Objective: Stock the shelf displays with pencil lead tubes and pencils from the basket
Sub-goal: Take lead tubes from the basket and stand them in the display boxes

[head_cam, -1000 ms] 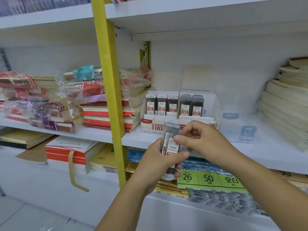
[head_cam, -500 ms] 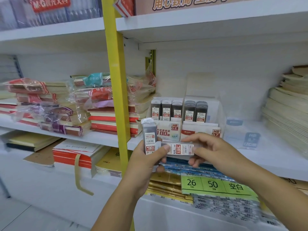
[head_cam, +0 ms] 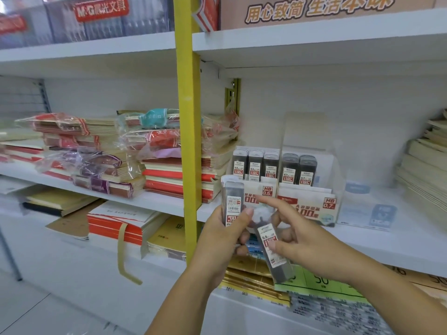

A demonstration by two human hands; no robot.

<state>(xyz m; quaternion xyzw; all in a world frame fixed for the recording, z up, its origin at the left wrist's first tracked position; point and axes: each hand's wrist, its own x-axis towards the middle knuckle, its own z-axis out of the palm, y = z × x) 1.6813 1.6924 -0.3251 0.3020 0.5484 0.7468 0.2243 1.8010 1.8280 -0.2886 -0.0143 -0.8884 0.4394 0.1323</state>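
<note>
judged light, stiff, slick, best pinched mid-body: lead tube (head_cam: 278, 264) pinched by right hand (head_cam: 304, 240), second tube (head_cam: 233, 201) gripped upright by left hand (head_cam: 221, 238).

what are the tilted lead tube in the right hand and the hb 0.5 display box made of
Lead tube: seemingly clear hard plastic, glossy; its dark contents show through the wall. HB 0.5 display box: probably printed card, matte white and red, with flat folded panels.

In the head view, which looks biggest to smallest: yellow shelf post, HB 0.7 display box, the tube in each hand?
1. yellow shelf post
2. HB 0.7 display box
3. Unranked: upright tube in the left hand and tilted tube in the right hand look alike.
</note>
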